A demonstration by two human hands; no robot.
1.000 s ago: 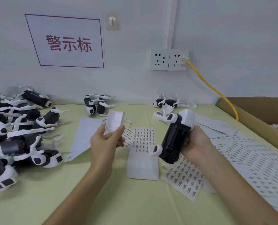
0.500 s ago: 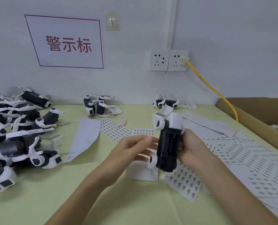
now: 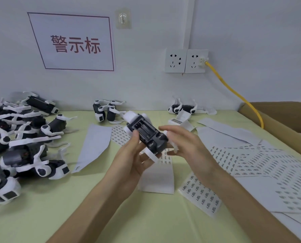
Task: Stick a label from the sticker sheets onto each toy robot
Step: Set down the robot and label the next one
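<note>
Fingers, left hand, grip toy robot over sticker sheets; robot pile leftward.

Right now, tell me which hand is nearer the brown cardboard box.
Right. The right hand lies left of the cardboard box, across the white sticker sheets; the left hand, gripping the black-and-white toy robot, lies farther left.

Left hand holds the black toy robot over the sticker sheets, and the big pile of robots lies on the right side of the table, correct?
Not quite: the head view shows the pile of robots on the left side of the table. The rest stands: the left hand holds the black toy robot over the sticker sheets.
</note>
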